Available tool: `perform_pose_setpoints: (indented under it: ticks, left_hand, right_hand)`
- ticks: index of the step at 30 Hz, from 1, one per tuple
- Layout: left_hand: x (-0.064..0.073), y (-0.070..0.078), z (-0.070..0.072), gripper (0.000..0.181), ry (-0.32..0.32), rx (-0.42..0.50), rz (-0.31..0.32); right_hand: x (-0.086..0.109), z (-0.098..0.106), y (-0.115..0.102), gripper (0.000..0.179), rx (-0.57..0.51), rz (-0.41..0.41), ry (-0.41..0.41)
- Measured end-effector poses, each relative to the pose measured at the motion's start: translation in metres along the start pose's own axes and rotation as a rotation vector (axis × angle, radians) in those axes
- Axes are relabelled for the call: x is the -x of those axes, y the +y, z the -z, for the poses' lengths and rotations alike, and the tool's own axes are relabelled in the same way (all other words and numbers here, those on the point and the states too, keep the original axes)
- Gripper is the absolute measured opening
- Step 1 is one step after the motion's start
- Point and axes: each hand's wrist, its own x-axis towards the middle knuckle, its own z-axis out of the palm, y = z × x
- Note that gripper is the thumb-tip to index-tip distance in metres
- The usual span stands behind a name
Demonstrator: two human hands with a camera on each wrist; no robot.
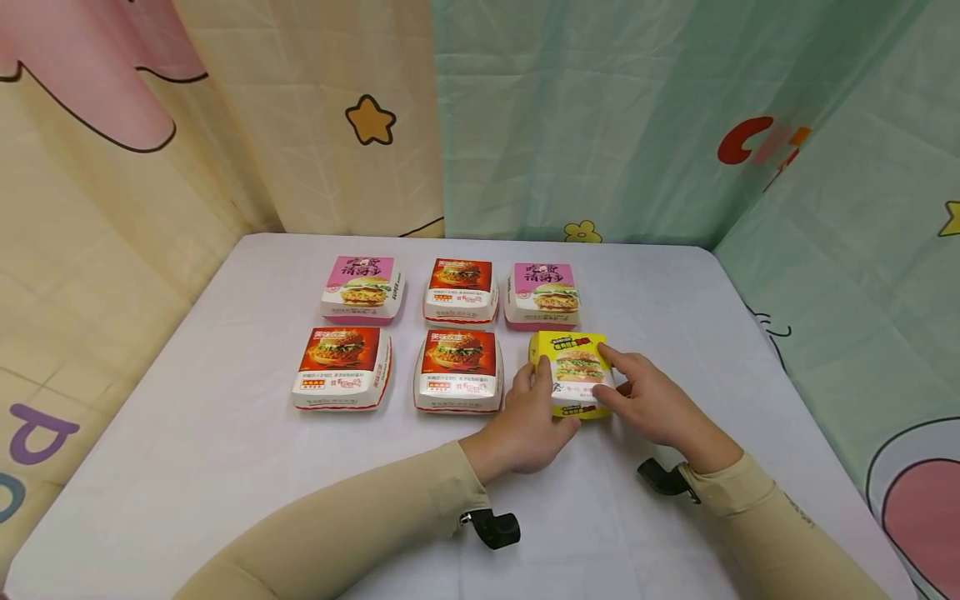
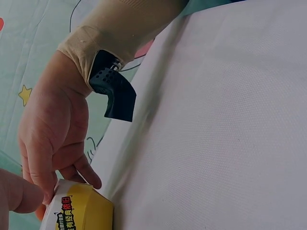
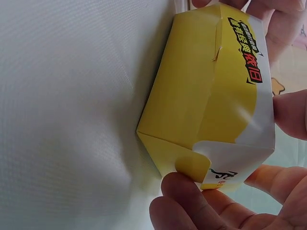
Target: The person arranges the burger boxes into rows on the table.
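Observation:
A yellow and white burger box [image 1: 577,367] is at the right end of the front row, its burger picture facing up. My left hand [image 1: 528,425] holds its left side, fingers along the top left edge and thumb near the front corner. From the opposite side my right hand [image 1: 654,402] grips the same box, with the thumb on top and the other fingers curled at the side. Close up in the right wrist view, the box's yellow front [image 3: 184,86] is low over the tablecloth; whether its base fully touches the cloth I cannot tell.
Left of it stand two red and white burger boxes, one in the middle [image 1: 458,372] and one further left [image 1: 341,368]. Behind them are a pink box [image 1: 363,290], a red box [image 1: 461,290] and another pink box [image 1: 542,296]. A white cloth covers the table [image 1: 225,467]; patterned curtains [image 1: 570,108] hang around.

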Motion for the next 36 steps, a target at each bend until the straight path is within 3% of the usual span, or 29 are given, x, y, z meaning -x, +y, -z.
perform_pose_setpoints:
  ticks: [15,36]
  left_hand:
    - [-0.0026,-0.0008,0.0031,0.093,0.006,-0.02,-0.024]
    - [-0.0024,0.0012,0.0032,0.093,0.0,-0.039,-0.005]
  right_hand:
    - [-0.0009,0.0002,-0.002,0.077,-0.004,0.005,-0.013]
    - [-0.0018,0.0003,-0.003,0.077,0.015,-0.001,-0.018]
